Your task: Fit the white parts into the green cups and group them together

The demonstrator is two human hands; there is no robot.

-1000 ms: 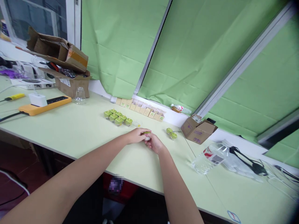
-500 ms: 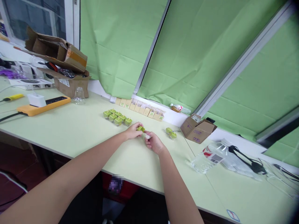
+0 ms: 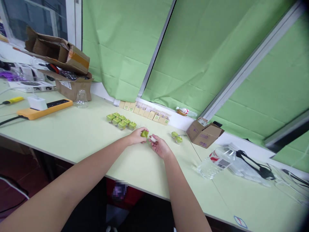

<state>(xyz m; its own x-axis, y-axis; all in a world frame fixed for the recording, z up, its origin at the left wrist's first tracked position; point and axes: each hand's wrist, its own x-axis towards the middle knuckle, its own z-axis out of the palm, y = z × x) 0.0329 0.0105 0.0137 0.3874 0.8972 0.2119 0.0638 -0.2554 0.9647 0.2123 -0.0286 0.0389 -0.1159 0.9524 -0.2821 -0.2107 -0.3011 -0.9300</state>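
Note:
My left hand (image 3: 138, 136) is closed around a small green-topped cup (image 3: 144, 133), tilted above the table. Just right of it, my right hand (image 3: 159, 146) pinches a small white rounded piece (image 3: 153, 139), whose kind I cannot make out. A narrow gap separates the white piece from the cup. Left of my hands, a cluster of several clear cups with square green lids (image 3: 122, 123) stands on the table, each with a small pale loop on top. Two more green-lidded cups (image 3: 177, 137) stand to the right.
A row of small tan boxes (image 3: 145, 111) lines the wall. An open carton (image 3: 204, 132) and a large clear bottle (image 3: 217, 161) lie to the right. An orange power strip (image 3: 45, 109), a clear glass (image 3: 81, 98) and stacked cardboard boxes (image 3: 74, 87) occupy the left.
The green-topped cup has turned in my left hand. My right fingers have drawn slightly away from it, showing more of the white piece. The things on the table have not moved.

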